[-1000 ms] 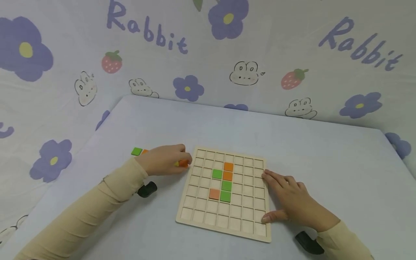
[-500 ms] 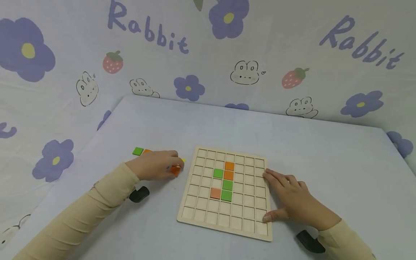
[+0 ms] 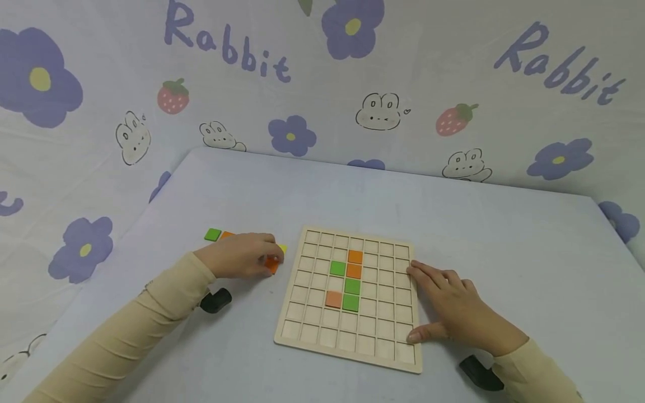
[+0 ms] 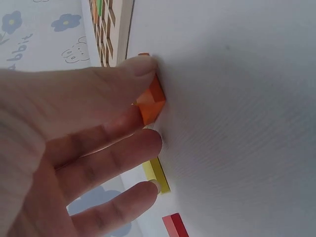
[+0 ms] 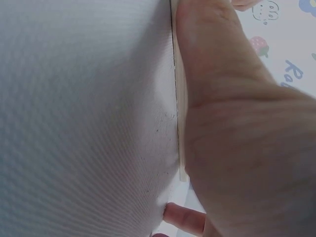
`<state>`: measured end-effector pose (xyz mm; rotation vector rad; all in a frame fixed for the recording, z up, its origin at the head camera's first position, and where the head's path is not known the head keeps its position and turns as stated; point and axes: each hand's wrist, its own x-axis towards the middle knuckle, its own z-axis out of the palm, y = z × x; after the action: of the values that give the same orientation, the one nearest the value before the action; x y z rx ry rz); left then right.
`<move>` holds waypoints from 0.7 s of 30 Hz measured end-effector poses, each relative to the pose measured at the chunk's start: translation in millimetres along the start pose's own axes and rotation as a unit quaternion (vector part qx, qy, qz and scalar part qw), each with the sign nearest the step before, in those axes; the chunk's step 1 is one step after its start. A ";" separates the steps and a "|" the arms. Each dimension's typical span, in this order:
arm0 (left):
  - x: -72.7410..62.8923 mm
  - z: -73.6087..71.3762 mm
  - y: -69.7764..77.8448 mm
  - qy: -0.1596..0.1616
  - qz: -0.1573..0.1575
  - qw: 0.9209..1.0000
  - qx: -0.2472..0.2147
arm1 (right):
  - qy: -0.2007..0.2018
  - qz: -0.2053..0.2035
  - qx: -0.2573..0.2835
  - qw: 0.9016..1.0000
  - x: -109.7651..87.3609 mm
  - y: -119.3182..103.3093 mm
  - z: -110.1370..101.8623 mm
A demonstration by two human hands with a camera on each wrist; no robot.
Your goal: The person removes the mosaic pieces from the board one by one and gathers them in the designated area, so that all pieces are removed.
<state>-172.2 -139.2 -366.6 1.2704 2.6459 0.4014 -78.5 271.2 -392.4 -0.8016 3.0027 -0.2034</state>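
My left hand (image 3: 239, 255) is left of the wooden grid board (image 3: 347, 355), its thumb and index finger pinching an orange square tile (image 3: 272, 265). In the left wrist view, this orange tile (image 4: 151, 102) is tilted close over the table. A yellow tile (image 3: 283, 248) peeks out past the knuckles; a red tile (image 4: 175, 226) lies farther along in the left wrist view. My right hand (image 3: 453, 308) rests along the board's right edge, fingers extended, thumb on the near part of the rim. Green, orange and salmon tiles sit in the board's middle squares.
A green tile (image 3: 213, 234) and another orange tile (image 3: 228, 235) lie on the table beyond my left hand, which partly covers the row. A printed cloth (image 3: 322, 84) hangs behind the white table (image 3: 403, 201). Dark straps (image 3: 216, 301) show beneath both wrists.
My left hand has shifted left, away from the board, with the orange tile, then stayed almost still. The yellow tile now shows past its fingers. My right hand has held its place.
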 end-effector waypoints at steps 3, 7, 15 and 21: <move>1.2 1.1 0.4 -0.001 0.000 1.000 0.002 | -0.001 0.001 0.000 1.000 0.1 0.4 -0.2; 0.2 1.8 1.6 0.008 0.009 1.000 0.000 | -0.004 0.003 -0.004 1.000 0.5 1.1 -0.4; 3.2 -5.0 4.3 0.025 0.005 1.000 -0.001 | 0.001 -0.001 -0.008 1.000 1.8 2.7 1.8; 21.1 -14.2 13.7 0.019 -0.007 1.000 0.009 | -0.003 0.006 -0.002 1.000 0.9 2.0 2.4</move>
<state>-179.1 -116.8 -349.7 1.2615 2.6942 0.4047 -80.2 272.2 -395.0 -0.7840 3.0033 -0.1941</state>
